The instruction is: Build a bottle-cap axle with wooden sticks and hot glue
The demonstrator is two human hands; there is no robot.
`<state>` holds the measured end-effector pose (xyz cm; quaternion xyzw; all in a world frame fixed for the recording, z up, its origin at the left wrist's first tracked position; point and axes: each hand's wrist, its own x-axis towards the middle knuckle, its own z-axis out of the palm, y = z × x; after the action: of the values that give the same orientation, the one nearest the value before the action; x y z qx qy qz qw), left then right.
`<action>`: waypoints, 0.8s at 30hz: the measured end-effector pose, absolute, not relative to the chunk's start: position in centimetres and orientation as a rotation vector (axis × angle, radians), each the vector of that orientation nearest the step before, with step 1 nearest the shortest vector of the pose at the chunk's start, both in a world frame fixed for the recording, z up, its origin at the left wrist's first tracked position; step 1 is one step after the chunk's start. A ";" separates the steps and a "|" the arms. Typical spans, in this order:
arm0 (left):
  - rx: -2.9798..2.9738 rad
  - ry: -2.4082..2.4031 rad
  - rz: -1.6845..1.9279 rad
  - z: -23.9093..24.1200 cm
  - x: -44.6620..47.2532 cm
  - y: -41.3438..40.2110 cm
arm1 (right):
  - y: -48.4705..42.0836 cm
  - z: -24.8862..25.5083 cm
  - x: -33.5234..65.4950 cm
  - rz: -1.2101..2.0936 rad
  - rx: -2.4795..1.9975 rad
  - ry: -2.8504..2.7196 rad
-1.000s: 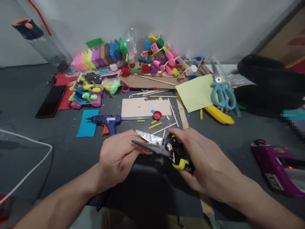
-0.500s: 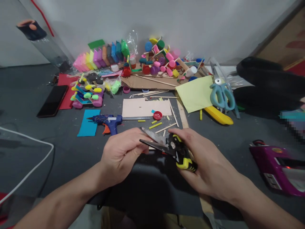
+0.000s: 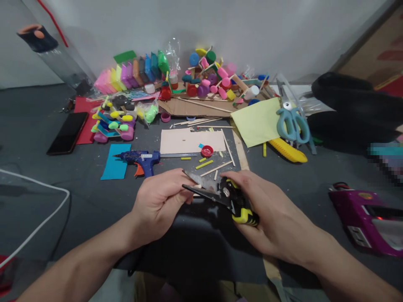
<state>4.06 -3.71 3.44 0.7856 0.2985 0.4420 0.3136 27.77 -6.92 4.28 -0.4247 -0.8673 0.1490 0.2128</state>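
Over the near part of the dark table, my right hand (image 3: 267, 214) is wrapped round black-and-yellow hand shears (image 3: 241, 203), whose blades are parted and point left. My left hand (image 3: 162, 199) is closed in a pinch right beside the blade tips. From its fingers a pale thin wooden stick (image 3: 197, 186) shows a short end between the blades; the rest is hidden by the hand. Beyond the hands lie a pale board (image 3: 174, 141), a red bottle cap (image 3: 207, 151), short yellow-green sticks (image 3: 204, 164) and a blue glue gun (image 3: 141, 159) on blue paper (image 3: 110, 170).
Toy-like models (image 3: 115, 121) and a phone (image 3: 67, 133) lie at left. Coloured clay packs (image 3: 135, 73) and a heap of pink and purple pieces (image 3: 210, 77) line the wall. Blue scissors (image 3: 291, 121), a yellow cutter (image 3: 289, 151) and a purple device (image 3: 365, 218) are at right.
The shears and both hands stay almost in place, the blades still parted. A small pale stick end now shows more clearly between them. The whole view has shifted slightly.
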 end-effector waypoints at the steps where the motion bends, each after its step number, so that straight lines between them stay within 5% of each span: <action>1: 2.056 0.777 1.164 3.4 4.0 -3.7 | -6.9 4.3 27.7 0.451 -1.167 -2.401; 15: 2.044 0.830 1.096 3.7 4.3 -3.9 | -7.2 3.9 28.3 0.162 -1.182 -2.445; 24: 1.721 0.789 0.961 3.8 4.1 -4.0 | -6.7 4.4 28.4 0.429 -1.213 -2.326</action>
<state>4.14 -4.01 3.85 0.7079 0.3244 0.3950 0.4875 28.36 -6.71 4.42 -0.4430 -0.8497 0.1566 0.2394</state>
